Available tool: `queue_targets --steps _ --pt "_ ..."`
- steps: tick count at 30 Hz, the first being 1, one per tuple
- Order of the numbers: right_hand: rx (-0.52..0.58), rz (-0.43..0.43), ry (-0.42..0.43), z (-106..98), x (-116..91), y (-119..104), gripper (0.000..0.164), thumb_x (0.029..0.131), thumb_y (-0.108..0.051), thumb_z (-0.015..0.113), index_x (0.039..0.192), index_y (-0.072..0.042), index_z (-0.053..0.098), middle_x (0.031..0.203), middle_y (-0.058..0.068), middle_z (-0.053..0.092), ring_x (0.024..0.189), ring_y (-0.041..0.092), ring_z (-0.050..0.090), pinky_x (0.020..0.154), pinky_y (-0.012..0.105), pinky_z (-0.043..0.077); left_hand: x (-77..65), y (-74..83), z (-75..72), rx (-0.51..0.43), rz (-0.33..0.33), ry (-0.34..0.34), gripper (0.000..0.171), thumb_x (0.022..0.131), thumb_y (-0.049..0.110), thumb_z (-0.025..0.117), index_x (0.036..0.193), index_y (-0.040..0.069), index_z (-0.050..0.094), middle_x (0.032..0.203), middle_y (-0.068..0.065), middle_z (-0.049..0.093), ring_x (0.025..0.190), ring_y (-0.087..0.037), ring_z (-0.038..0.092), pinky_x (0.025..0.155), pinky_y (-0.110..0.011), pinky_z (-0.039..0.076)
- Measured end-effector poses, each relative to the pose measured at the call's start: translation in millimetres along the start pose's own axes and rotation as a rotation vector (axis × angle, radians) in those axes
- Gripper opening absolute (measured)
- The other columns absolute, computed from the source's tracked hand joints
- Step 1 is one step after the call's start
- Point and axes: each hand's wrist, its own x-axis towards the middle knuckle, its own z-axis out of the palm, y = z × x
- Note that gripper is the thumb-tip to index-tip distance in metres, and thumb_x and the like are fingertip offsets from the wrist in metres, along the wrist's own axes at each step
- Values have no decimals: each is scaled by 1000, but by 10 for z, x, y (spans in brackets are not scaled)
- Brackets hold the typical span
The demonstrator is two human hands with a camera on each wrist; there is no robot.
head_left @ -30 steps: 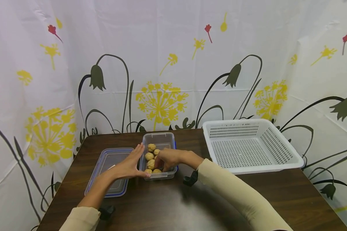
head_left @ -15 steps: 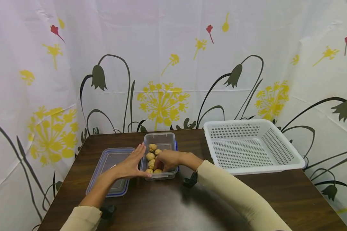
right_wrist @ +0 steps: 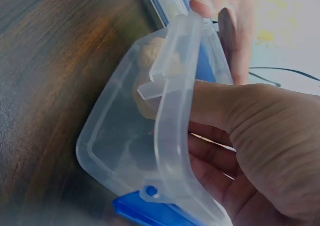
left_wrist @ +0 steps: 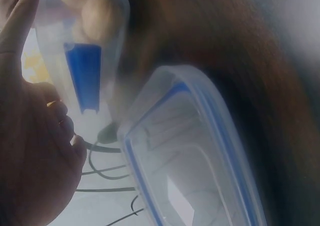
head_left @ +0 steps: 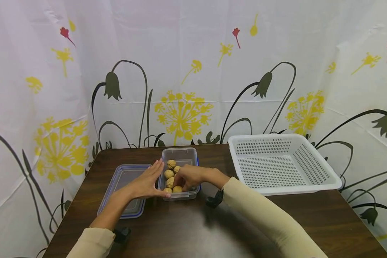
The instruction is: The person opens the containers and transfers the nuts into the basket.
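A clear plastic food container (head_left: 179,154) stands on the table with several walnuts (head_left: 169,174) along its left half. My left hand (head_left: 145,185) rests on it from the left, fingers straight along the side and thumb on the front rim. From the right, my right hand (head_left: 193,176) reaches inside, thumb and fingers pointing down around a walnut (head_left: 177,189) near the front. Through the clear wall in the right wrist view, the thumb meets that walnut (right_wrist: 145,104); the other fingertips are hidden. The blue-edged lid (head_left: 124,175) lies flat, partly under the left forearm.
A white slotted plastic basket (head_left: 296,190) sits at the back right of the dark wooden table (head_left: 180,229). Blue side clips (left_wrist: 84,75) hang from the container. Behind the table hangs a flowered white curtain (head_left: 193,43).
The view has shifted slightly, moving everything a little to the right. The walnut at my right fingers shows a bit higher and fuller than before. My left hand keeps its place on the container.
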Motion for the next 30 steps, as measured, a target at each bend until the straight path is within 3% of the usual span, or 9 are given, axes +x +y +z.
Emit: queue_targets --steps 7,22,30 --pt "6 -27 37 -107 -83 18 30 88 -8 88 116 -6 79 106 2 81 91 3 73 82 15 56 -4 4 -8 14 -4 -9 129 84 57 85 163 -14 12 173 -33 3 161 -50 5 126 -68 12" --pt "70 -84 131 -467 -381 91 36 90 -3 83 125 0 76 114 10 79 100 12 76 88 21 59 -1 5 -12 65 6 -5 129 84 61 84 163 -14 15 172 -34 6 160 -50 7 127 -67 14" --pt "77 -69 182 -615 -582 195 36 90 -3 83 125 0 75 115 11 79 103 17 77 93 35 62 36 12 -34 34 -1 1 127 85 59 83 163 -15 13 172 -34 5 161 -50 5 127 -67 12"
